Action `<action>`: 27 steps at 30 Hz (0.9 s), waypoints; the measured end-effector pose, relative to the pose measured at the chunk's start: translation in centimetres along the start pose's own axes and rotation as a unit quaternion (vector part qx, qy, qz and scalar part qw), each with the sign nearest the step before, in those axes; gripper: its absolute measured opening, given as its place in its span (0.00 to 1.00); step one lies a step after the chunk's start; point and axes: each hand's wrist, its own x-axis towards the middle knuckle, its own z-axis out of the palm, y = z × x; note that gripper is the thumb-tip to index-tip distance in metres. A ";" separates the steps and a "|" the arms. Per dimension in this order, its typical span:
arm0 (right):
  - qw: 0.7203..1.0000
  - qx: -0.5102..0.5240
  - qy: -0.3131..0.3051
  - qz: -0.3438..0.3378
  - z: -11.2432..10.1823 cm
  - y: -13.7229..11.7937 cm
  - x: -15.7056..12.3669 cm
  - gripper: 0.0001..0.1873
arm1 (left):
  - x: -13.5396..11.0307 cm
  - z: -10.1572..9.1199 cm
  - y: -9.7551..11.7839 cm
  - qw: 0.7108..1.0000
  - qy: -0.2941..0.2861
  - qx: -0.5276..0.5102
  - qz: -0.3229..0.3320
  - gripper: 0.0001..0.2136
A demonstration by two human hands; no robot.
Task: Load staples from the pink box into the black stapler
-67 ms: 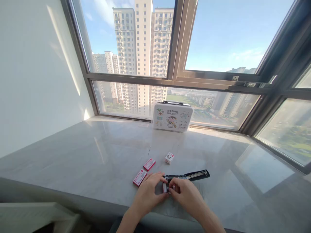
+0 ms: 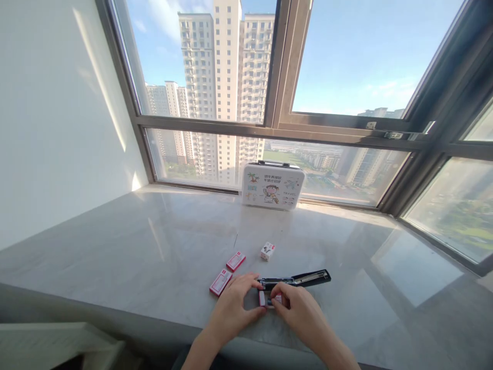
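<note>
Both hands pinch a little box (image 2: 267, 299) between their fingertips, low in the middle of the frame. One end of the little box is red and white. The left hand (image 2: 233, 308) holds its left end with thumb and fingers curled close. The right hand (image 2: 302, 314) holds its right end the same way, fingers tight on it. I cannot tell if the little box rests on the sill or is just above it.

Just above the hands lies a black stapler (image 2: 296, 280). It is folded open and flat, and its long arm points to the right. Left of the hands lie two flat red boxes (image 2: 221, 282), one a bit higher up than the other. A small white box (image 2: 267, 251) sits near them, above the stapler.

All of this is on a wide grey stone sill (image 2: 154, 241) that shines in the sun. Farther up, in the middle, a white case (image 2: 272, 186) with cartoon pictures stands against the window (image 2: 285, 67). Tall towers (image 2: 227, 77) and blue sky show through the glass. A white wall (image 2: 50, 128) fills the left side.
</note>
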 end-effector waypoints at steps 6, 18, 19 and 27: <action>0.990 -0.062 0.026 0.120 -1.0 4.7 -2.0 0.24 | -0.7 0.3 1.4 0.993 0.051 0.103 -0.036 0.12; 0.979 0.090 0.006 0.182 -2.5 9.9 -3.0 0.28 | 0.0 3.7 3.7 0.989 0.050 0.141 -0.018 0.12; 0.969 0.141 0.014 0.201 -3.2 11.0 -3.1 0.31 | 0.0 3.7 3.6 0.989 0.049 0.140 -0.013 0.14; 0.935 0.345 0.069 0.031 -5.1 8.6 2.9 0.28 | 0.4 4.7 3.6 0.985 0.065 0.155 -0.048 0.12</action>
